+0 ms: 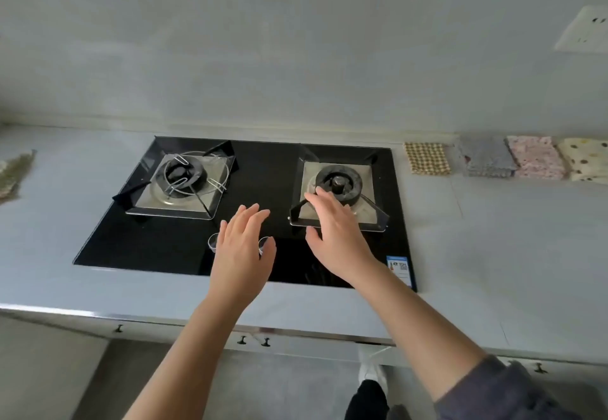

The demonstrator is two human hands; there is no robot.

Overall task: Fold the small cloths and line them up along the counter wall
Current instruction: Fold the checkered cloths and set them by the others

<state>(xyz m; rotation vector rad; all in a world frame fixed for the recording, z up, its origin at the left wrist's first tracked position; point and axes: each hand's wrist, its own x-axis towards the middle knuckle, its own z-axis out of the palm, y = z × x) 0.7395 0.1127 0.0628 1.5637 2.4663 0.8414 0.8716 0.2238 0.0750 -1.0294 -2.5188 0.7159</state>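
While both hands hang over the black hob (pixel 158 248), neither holds anything. Left hand (pixel 241 248): palm down, fingers straight and slightly spread, empty. Right hand (pixel 335 232): just beside it, fingers extended and relaxed, empty, over the front edge of the right burner (pixel 339 181). Whether either palm touches the glass cannot be told.

Four folded cloths sit well out to the right of the right hand, in a row against the wall (pixel 296 57): checked cloth (pixel 427 158) nearest, then grey cloth (pixel 485 156), pink speckled cloth (pixel 534 156) and cream dotted cloth (pixel 584 158). The last three touch or slightly overlap; the checked one stands a little apart.

One loose cloth (pixel 14 172) lies far to the left of the left hand, at the frame's edge, rumpled and only partly in view. Judged to be the piece left to fold.

Handling, as a judgement: light, soft and limp, with no stiffness to hold a shape when lifted. It should not slip in bare fingers, though it may slide on the smooth counter (pixel 493 238). Best taken by two adjacent corners, one pinch per hand, so it hangs flat. The left hand is the nearer one for the first reach.
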